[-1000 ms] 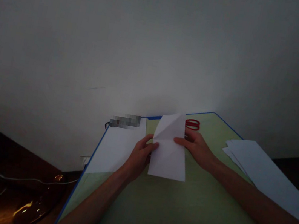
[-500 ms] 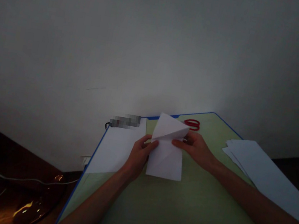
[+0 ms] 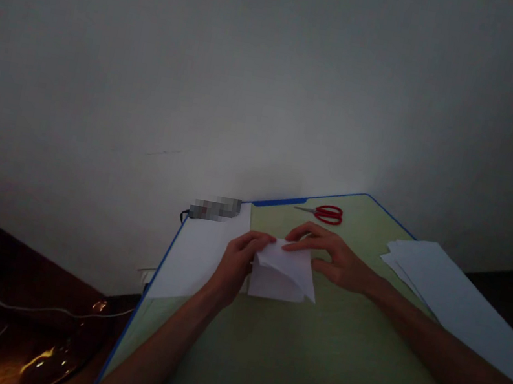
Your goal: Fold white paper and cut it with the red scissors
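Note:
A white sheet of paper (image 3: pixel 283 274) lies folded over on the green table (image 3: pixel 289 348), its top part bent down toward me. My left hand (image 3: pixel 237 264) pinches its upper left edge with curled fingers. My right hand (image 3: pixel 331 257) presses its upper right part, fingers bent over the fold. Both hands touch the paper at the crease.
Red-handled scissors (image 3: pixel 326 213) lie at the table's far edge behind my right hand. A white sheet (image 3: pixel 199 258) lies left of the folded paper. A stack of white sheets (image 3: pixel 454 304) sits at the right. Cables and a shiny object (image 3: pixel 45 363) are on the dark floor at left.
The paper's upper part, standing up a second ago, has been folded down toward me. Both hands moved onto the fold, and the scissors are now uncovered.

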Demonstrator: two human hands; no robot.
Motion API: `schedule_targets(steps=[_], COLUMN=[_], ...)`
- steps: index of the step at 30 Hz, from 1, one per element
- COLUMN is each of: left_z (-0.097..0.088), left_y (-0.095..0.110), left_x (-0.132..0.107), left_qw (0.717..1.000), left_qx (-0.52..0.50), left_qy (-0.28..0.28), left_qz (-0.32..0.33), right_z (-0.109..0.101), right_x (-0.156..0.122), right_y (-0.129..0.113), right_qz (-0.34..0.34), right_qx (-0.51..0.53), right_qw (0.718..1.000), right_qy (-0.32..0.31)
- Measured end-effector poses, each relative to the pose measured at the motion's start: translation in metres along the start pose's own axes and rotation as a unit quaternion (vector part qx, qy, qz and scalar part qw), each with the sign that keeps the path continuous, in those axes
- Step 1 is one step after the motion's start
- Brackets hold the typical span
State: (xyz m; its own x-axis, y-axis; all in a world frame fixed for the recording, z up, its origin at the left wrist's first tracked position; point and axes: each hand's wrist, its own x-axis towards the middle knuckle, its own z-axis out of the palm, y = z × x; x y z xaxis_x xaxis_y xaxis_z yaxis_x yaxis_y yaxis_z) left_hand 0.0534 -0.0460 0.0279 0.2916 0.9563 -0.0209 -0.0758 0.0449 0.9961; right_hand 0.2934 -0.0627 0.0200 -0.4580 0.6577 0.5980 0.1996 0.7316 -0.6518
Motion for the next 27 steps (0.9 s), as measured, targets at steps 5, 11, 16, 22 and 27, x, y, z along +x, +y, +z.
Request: schedule_targets(steps=[5, 11, 16, 22, 27], left_z=[0.003, 0.006, 0.006, 0.008, 0.009], left_y=[-0.002, 0.002, -0.002, -0.001, 0.003], left_x=[-0.003, -0.007, -0.005, -0.006, -0.008], left_qw=[0.999, 0.998, 0.999, 0.997, 0.993], left_qx=[0.000, -0.004, 0.007, 0.042, 0.065], left_qy=[-0.025, -0.047, -0.006, 0.027, 0.044], left_qz=[0.031, 0.042, 0.042, 0.066, 0.092], right_z=[0.000, 0.013, 0.012, 0.013, 0.012], right_x=[0.003, 0.006, 0.007, 0.009, 0.009], right_y=[-0.004, 0.001, -0.002, -0.004, -0.006], right_qz=[0.073, 0.184, 0.218, 0.248, 0.255], right_qx=[0.051, 0.010, 0.062, 0.115, 0.154], right_qw=[0.995, 0.981, 0.971, 0.958, 0.951], right_qy=[0.045, 0.067, 0.080, 0.091, 0.083])
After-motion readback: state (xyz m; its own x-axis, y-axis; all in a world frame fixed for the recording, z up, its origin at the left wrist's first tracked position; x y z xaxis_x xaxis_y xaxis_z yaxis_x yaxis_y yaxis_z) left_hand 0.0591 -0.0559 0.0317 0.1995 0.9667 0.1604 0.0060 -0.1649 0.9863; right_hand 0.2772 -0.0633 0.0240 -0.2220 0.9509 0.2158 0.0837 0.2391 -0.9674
